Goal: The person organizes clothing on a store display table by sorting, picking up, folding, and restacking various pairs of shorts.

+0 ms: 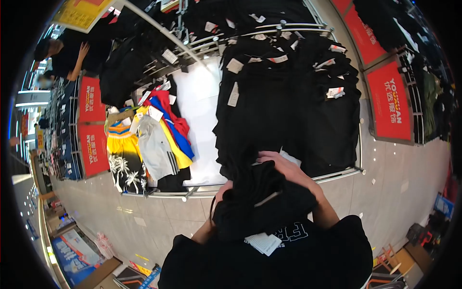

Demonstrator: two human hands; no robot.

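A bunched black garment (269,192) is held up against the chest, with white tags (263,243) hanging at its lower side. My right hand (284,166) is closed on its upper right part, beside the near edge of the stacked black clothes (284,111). On the garment's left side, my left hand (223,190) shows only in part; the dark cloth covers its fingers. Several white tags (235,65) lie on the stacked clothes.
Colourful shorts (156,139) lie left on a white display surface (199,115) with a metal rail (192,193) along its front. Red sign panels (392,98) stand at both sides. Another person (65,60) is at the upper left.
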